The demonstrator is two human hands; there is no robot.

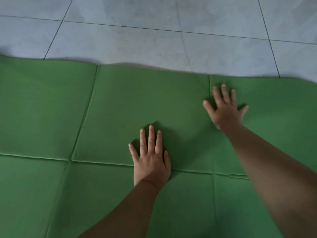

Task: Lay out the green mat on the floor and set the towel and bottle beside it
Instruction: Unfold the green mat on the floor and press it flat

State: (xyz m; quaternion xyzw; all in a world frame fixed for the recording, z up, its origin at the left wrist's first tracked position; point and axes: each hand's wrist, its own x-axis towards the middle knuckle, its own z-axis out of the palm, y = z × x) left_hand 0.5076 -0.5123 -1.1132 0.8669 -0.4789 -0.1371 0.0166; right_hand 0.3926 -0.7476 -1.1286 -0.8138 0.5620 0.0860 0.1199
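Note:
The green mat [51, 109] lies unfolded across the floor and fills the lower two thirds of the view, with fold creases running across and along it. Its far edge is wavy and slightly raised off the tiles. My left hand [151, 160] rests flat on the mat with fingers spread, palm down over a horizontal crease. My right hand [224, 109] lies flat further away, fingers apart, close to the far edge and beside a vertical crease. Neither hand holds anything. No towel or bottle is in view.
Pale grey floor tiles [154, 31] with dark grout lines stretch beyond the mat's far edge. The mat runs out of view at the left, right and bottom.

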